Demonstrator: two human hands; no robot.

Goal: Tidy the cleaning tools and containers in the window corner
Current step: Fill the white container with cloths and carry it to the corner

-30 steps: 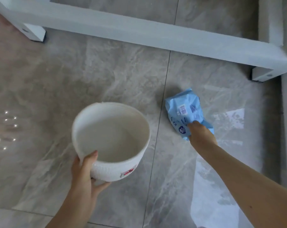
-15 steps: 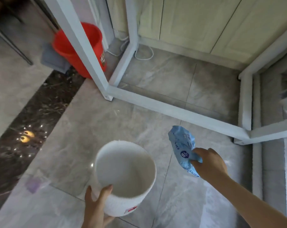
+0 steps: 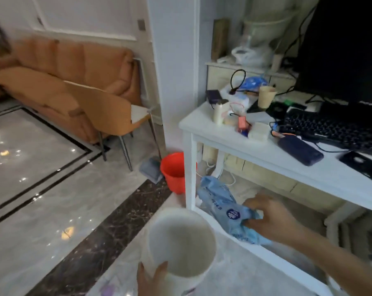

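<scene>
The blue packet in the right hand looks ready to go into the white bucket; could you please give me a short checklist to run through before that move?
1. Right hand grips the blue packet: ok, fingers are curled round its crumpled end.
2. Left hand holds the white bucket: ok, thumb over the near rim.
3. Bucket mouth faces up and open: ok.
4. Bucket has room: ok, nothing shows inside.
5. Path from packet to bucket: ok, though the white desk leg and its bottom rail stand close behind.
6. Packet is sealed: cannot tell, the picture is blurred.
</scene>
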